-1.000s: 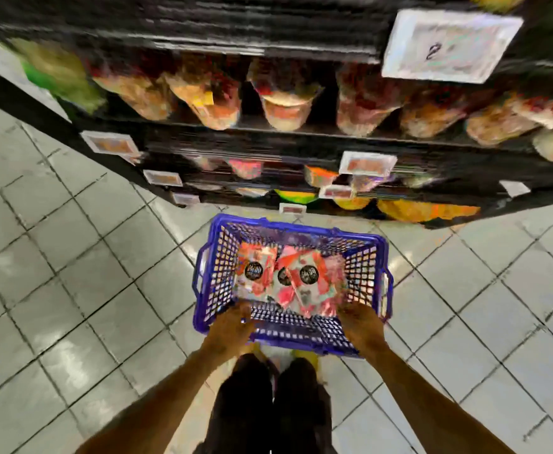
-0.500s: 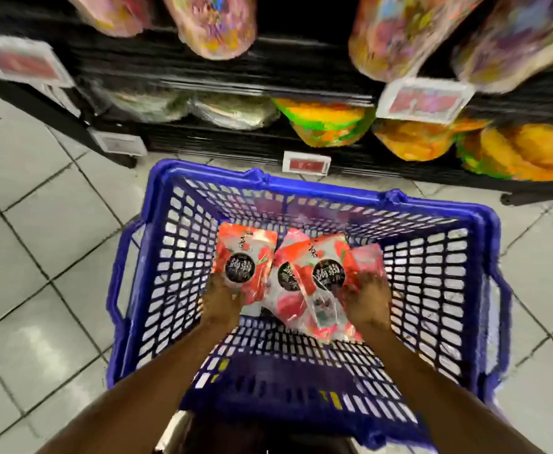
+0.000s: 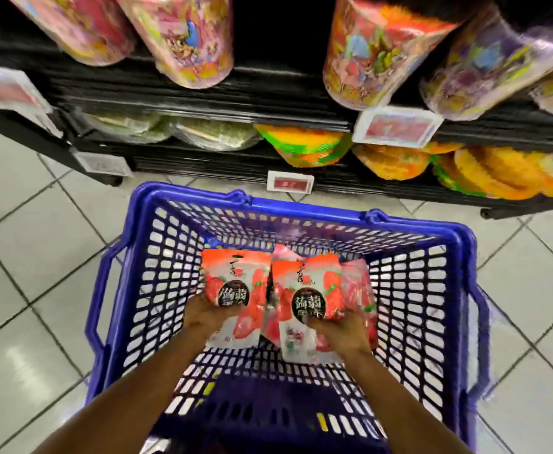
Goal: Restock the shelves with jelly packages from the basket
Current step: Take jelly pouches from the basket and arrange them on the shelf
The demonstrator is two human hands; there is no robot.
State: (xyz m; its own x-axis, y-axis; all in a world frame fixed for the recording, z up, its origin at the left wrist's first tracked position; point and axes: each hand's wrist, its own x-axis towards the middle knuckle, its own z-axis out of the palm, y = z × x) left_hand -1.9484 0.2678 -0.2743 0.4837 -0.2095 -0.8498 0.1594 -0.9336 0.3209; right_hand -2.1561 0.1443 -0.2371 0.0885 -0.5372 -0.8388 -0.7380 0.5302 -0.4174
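A blue plastic basket [image 3: 127,290] stands on the tiled floor in front of the shelves, with red-and-white jelly packages inside. My left hand [image 3: 204,314] grips the lower part of one jelly package [image 3: 235,276] on the left. My right hand [image 3: 340,332] grips a second jelly package [image 3: 307,283] beside it. Both packages are tilted up off the pile, labels facing me. More pink-red packages [image 3: 360,283] lie underneath and to the right, partly hidden.
Black shelves [image 3: 203,93] run across the top, holding tall colourful wrapped packs [image 3: 183,37] above and green, orange and yellow bags [image 3: 304,145] below. Price tags [image 3: 290,183] hang on the shelf edges. Grey floor tiles [image 3: 32,250] lie on both sides of the basket.
Both hands went from the basket's near rim down into it and each took hold of a jelly package. The packages now stand tilted up off the pile. The view has come closer.
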